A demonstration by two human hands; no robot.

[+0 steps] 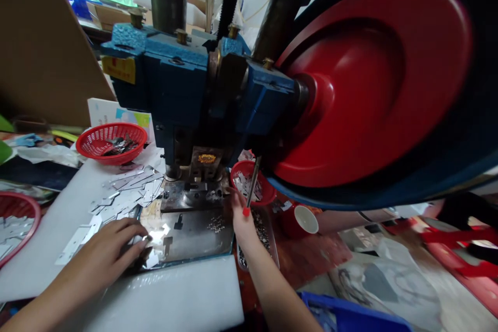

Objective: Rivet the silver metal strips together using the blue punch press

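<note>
Right now, left hand [111, 246] sits lower left, fingers bent, thumb and index tips near each other at the left edge of the plate [194, 236]; can't tell if they grip anything. Right hand [241, 220] is mid-frame, beside the die [194, 199]; fingers blurred, can't tell if clamped. Red-tipped lever [253, 184] crosses near it. Metal strips [126, 194] pile left of center. Press [175, 88] upper middle, red wheel [428, 62] upper right. Small bits [217, 224] lie on plate.

There is room to pass over the white pad [187, 295] in front. The blue machine [175, 88] blocks the back, a red wheel [369, 98] the upper right.
</note>
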